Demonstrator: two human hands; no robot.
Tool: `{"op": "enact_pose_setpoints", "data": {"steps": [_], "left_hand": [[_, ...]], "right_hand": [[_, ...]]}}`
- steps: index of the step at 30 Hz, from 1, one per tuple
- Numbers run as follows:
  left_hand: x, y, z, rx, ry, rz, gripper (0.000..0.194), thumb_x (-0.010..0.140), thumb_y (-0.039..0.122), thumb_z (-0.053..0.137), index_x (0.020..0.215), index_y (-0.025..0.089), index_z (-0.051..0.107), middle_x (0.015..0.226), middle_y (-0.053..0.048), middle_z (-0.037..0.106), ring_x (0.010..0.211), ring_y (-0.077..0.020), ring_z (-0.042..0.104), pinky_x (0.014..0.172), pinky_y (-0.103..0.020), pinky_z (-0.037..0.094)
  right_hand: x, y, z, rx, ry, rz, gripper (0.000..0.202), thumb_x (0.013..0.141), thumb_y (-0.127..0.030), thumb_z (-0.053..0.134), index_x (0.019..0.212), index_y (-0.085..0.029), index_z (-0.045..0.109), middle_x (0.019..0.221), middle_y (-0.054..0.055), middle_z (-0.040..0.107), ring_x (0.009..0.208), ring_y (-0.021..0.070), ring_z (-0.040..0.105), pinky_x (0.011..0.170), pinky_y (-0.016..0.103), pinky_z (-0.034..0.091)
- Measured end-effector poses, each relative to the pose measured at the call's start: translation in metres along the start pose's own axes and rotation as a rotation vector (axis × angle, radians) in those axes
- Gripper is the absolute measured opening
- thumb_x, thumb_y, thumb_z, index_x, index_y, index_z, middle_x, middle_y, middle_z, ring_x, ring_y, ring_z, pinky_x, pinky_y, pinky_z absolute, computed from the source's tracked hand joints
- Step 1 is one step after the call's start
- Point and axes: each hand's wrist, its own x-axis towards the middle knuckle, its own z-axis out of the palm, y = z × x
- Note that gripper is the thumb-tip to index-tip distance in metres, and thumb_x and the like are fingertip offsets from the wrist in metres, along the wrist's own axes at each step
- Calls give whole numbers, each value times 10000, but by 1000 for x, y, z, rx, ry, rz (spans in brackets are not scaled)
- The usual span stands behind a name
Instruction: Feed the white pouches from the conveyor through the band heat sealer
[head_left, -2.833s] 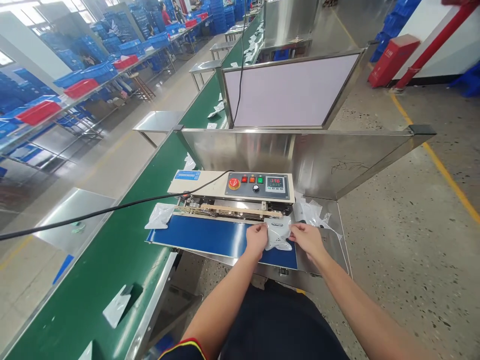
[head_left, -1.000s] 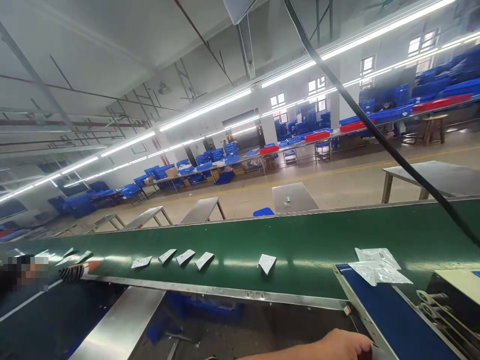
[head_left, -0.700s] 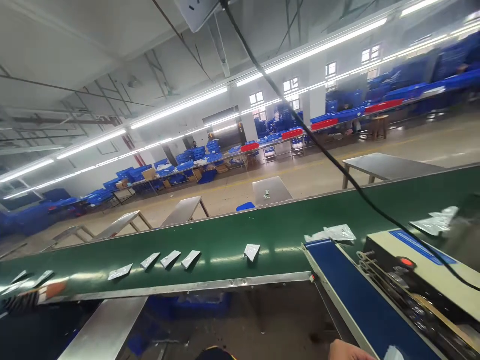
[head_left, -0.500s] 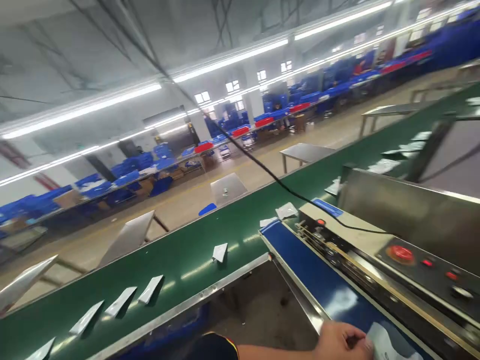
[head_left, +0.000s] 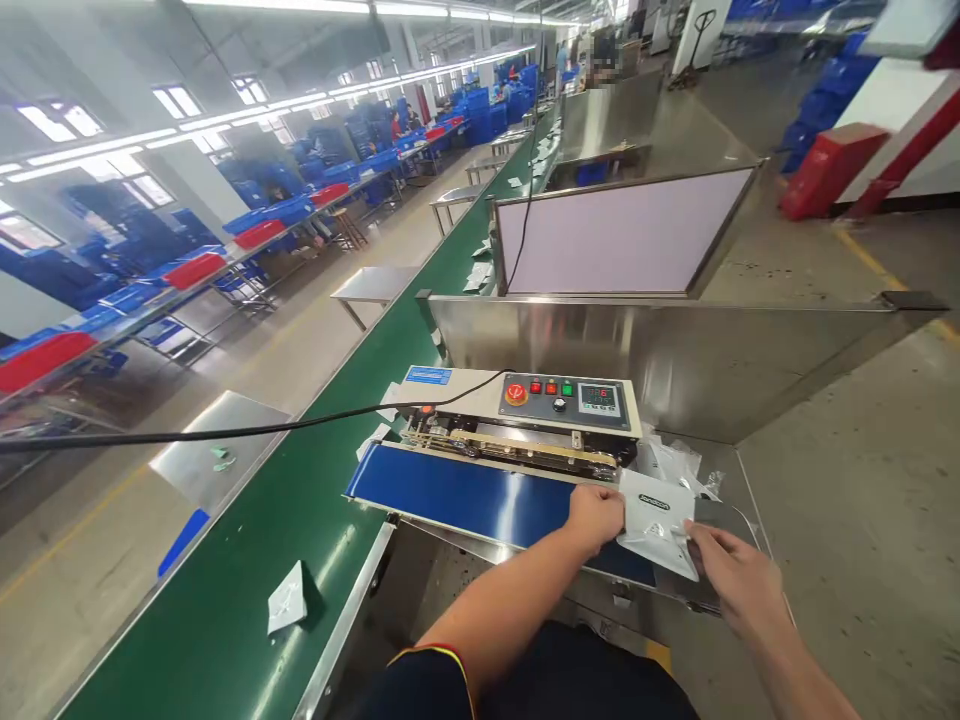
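Observation:
A white plastic pouch with a dark printed label is held upright at the right end of the sealing machine. My left hand is closed at the pouch's left edge, over the blue belt. On its right edge, my right hand pinches the pouch between thumb and fingers. The pouch's top edge lies close to the machine's inlet; whether it has entered cannot be told. Behind it, more clear and white pouches lie in a loose pile.
A long green conveyor runs along the left, carrying a white packet and several others farther off. A black cable crosses above it. A metal panel stands behind the machine. Steel side tables stand beyond the conveyor.
My view has swung to the right, bringing the whole sealing machine and my right hand into sight. The pouch near my left hand now shows fully, held by both hands.

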Motion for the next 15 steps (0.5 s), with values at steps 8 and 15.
{"op": "enact_pose_setpoints", "data": {"steps": [8,15], "left_hand": [[12,-9,-20,-192,52,-96,271,908,282,722,656,184,728,592,0,602,547,-164,561,594,-289,526],[7,-30,-77,32,189,67,368,922,479,749,691,193,772,592,11,573,692,-178,595,691,-259,491]], "right_hand": [[20,0,33,140,-168,99,336,585,-464,857,775,-194,799,698,60,736,638,216,685,555,271,597],[7,-3,81,78,-331,80,343,623,-435,884,836,-179,802,776,82,774,796,272,794,733,297,706]]}}
